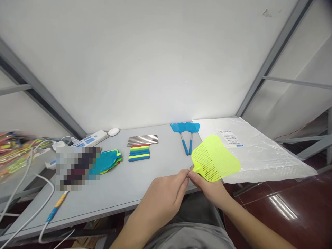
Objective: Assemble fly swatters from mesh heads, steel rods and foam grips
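My right hand pinches the yellow swatter head by its neck, near right at the bench; my left hand grips a mostly hidden metal rod. Judged light, flexible plastic; best held at the stiffer neck.

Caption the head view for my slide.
Right hand grips a yellow swatter head, left hand at its base, two blue swatters lying beyond.

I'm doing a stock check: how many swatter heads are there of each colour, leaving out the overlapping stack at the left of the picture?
Blue swatter heads: 2
Yellow-green swatter head: 1
Total: 3
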{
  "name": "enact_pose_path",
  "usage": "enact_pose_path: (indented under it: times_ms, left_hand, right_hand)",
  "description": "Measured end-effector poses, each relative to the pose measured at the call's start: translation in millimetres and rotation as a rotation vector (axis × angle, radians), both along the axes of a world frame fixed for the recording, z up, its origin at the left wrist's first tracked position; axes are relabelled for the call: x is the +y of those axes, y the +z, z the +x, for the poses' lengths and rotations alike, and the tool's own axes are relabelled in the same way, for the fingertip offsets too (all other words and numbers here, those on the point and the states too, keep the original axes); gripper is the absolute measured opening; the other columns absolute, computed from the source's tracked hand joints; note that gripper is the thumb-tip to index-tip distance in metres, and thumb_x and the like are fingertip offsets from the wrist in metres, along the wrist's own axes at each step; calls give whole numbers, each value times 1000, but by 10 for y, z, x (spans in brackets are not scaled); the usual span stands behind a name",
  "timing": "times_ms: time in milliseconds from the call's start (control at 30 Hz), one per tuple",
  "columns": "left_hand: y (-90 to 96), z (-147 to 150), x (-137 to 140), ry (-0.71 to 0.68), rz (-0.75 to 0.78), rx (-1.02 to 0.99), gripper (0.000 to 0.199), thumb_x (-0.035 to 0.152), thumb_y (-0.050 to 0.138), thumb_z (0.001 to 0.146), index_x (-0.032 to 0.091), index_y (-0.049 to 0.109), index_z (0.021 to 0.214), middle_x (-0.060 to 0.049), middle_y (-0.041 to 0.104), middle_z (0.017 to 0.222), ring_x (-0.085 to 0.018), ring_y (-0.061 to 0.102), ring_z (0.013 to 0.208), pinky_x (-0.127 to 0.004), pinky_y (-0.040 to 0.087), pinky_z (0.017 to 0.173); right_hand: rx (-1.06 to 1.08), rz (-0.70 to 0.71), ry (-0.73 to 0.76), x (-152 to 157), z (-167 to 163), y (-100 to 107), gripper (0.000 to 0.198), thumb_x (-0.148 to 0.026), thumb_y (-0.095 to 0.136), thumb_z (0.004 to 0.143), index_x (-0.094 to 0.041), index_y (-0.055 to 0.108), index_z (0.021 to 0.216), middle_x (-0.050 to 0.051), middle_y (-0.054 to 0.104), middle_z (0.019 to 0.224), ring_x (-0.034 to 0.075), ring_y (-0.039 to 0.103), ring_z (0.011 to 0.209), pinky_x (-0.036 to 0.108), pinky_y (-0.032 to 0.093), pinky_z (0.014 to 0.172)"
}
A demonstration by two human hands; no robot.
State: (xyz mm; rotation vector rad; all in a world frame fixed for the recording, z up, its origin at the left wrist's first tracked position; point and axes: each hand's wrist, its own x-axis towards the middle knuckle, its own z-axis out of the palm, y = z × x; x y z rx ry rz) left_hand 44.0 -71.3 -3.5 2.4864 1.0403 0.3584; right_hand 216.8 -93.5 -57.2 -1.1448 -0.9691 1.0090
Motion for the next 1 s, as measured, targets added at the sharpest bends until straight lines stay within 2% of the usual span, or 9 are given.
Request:
enact_pose_path:
  times_ms: [100, 200, 367, 567, 700, 800, 900, 1000]
  left_hand:
    - [-31, 21, -59, 5, 144, 125, 29, 39, 28, 102, 25, 54, 104, -1, 71, 79, -21, 65, 64, -28, 33, 54]
    - [-35, 10, -84, 14, 252, 203, 31, 40, 28, 102, 24, 54, 100, -1, 69, 72, -22, 64, 58, -29, 26, 51]
    - [37, -82, -137, 7, 218, 160, 32, 40, 24, 103, 25, 50, 92, 2, 65, 66, -19, 62, 57, -29, 23, 50]
    - [173, -233, -204, 38, 201, 195, 33, 40, 26, 103, 24, 47, 83, 3, 58, 59, -17, 58, 54, -30, 20, 50]
    - [273, -348, -224, 77, 187, 233, 30, 37, 31, 102, 24, 45, 79, 4, 59, 63, -16, 55, 54, -30, 19, 51]
    - [322, -370, -257, 95, 209, 248, 31, 38, 29, 102, 24, 46, 79, 4, 61, 67, -17, 54, 55, -30, 19, 52]
    - [327, -317, -303, 122, 266, 258, 30, 39, 29, 102, 25, 49, 83, 3, 63, 68, -19, 54, 55, -30, 20, 54]
    - [276, -226, -336, 121, 328, 267, 30, 41, 31, 101, 26, 51, 84, 2, 65, 69, -20, 54, 54, -30, 20, 55]
  right_hand:
    - [-34, 14, 218, -64, -52, 36, 27, -43, 63, 85, -21, 63, 69, -3, 51, 61, 12, 44, 56, 26, 39, 57]
    - [-10, 23, 169, -111, -68, 55, 23, -43, 65, 85, -22, 66, 78, 0, 59, 75, 15, 53, 69, 28, 44, 66]
    - [-71, 23, 44, -198, -107, 88, 21, -43, 71, 80, -22, 68, 80, 2, 62, 80, 18, 56, 76, 32, 46, 75]
    - [-75, 56, -41, -243, 3, 184, 26, -45, 72, 79, -20, 64, 75, 1, 57, 70, 15, 52, 65, 29, 43, 61]
    - [21, 115, -52, -218, 115, 246, 27, -41, 72, 80, -20, 58, 71, -3, 47, 62, 10, 39, 53, 25, 34, 49]
    - [127, 160, -46, -199, 66, 242, 30, -38, 68, 84, -20, 51, 69, -6, 36, 58, 8, 29, 49, 23, 25, 46]
    - [143, 132, 21, -188, -63, 199, 36, -41, 63, 88, -20, 45, 65, -8, 29, 55, 8, 25, 48, 24, 21, 45]
    - [9, 104, 160, -197, -179, 155, 48, -47, 53, 93, -20, 40, 56, -6, 30, 55, 8, 27, 49, 26, 20, 45]
